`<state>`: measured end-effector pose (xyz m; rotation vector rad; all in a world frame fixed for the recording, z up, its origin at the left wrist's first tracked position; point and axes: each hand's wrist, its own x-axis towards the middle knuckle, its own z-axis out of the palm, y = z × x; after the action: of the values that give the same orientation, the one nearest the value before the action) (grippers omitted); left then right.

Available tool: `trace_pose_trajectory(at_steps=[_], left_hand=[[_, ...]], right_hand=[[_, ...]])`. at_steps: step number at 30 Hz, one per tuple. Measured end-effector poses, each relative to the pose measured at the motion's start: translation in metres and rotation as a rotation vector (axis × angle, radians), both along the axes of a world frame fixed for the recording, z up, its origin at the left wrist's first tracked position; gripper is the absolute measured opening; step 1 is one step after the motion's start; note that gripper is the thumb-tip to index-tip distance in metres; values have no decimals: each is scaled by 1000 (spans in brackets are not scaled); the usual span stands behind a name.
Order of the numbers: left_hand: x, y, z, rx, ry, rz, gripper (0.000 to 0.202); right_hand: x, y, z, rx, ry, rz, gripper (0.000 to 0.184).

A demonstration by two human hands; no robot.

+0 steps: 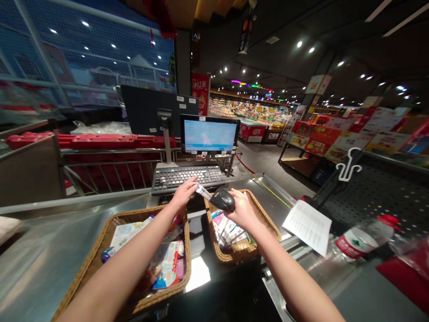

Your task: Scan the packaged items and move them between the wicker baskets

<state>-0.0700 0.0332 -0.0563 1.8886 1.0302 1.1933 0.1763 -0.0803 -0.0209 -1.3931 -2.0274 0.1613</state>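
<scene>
Black and rounded, a handheld barcode scanner point(221, 200) is gripped in my right hand point(244, 210), its front end pointing left. A slim whitish packet point(203, 192) with printing on it is held by the fingers of my left hand point(185, 192), right at the scanner's front. Both hands are above the gap between two wicker baskets. The larger left basket point(188, 257) contains colourful packaged goods, partly hidden by my left forearm. Several packets with barcodes lie in the smaller right basket point(231, 258), beneath my right hand.
Behind my hands stand a black keyboard point(187, 175) and a lit screen point(210, 135), with a dark monitor point(147, 109) to the left. A printed sheet point(308, 226), a large bottle with a red cap point(360, 239) and a white hook point(348, 165) are on the right.
</scene>
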Motion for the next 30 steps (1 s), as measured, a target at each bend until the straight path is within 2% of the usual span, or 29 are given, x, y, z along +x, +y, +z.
trace_pose_trajectory(at_steps=[7,14,20,23,30], left_hand=[[-24,-10,2,-16,-32,0,42],[-52,-28,5,-32,-89,22,42],[-81,-48,13,-73,-107,101,47],[-101,-54,4,-91,-117,147,49],[-141,-63,-31,-172,-123,260,54]], right_hand=[[-9,-4,0,-29,-33,4,45],[-21,-5,1,-29,-46,68,43],[-34,-4,5,-29,-56,113,46],[-40,-4,4,-38,-73,124,45],[-52,-1,-2,-32,-101,184,41]])
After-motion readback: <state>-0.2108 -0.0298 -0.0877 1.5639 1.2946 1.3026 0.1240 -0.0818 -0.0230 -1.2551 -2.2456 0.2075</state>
